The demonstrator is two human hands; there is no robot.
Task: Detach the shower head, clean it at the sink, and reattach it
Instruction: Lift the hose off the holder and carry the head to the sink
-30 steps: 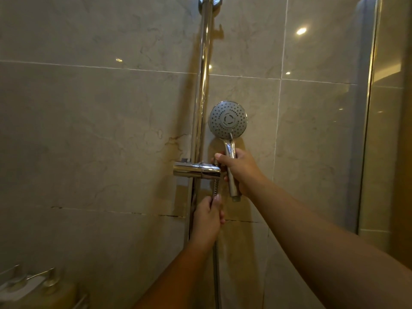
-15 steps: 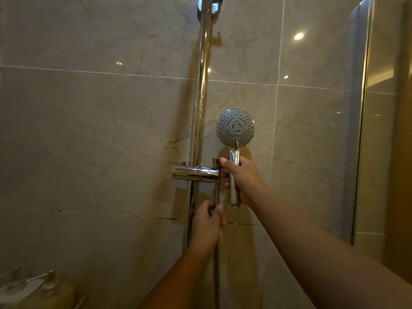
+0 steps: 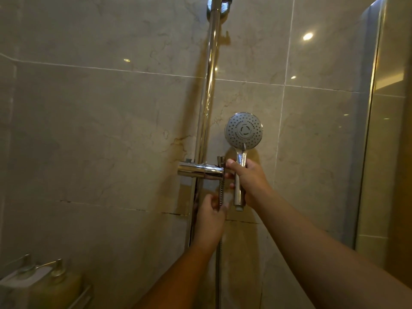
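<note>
While the right hand (image 3: 249, 181) grips the upright shower head (image 3: 244, 130) by its handle, the left hand (image 3: 210, 216), just below-left, holds the detached hose (image 3: 220, 190).

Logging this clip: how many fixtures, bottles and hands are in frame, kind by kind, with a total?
Shower head: 1
Hose: 1
Wall rail: 1
Slider bracket: 1
Pump bottles: 2
Hands, left hand and right hand: 2
Total: 8
</note>
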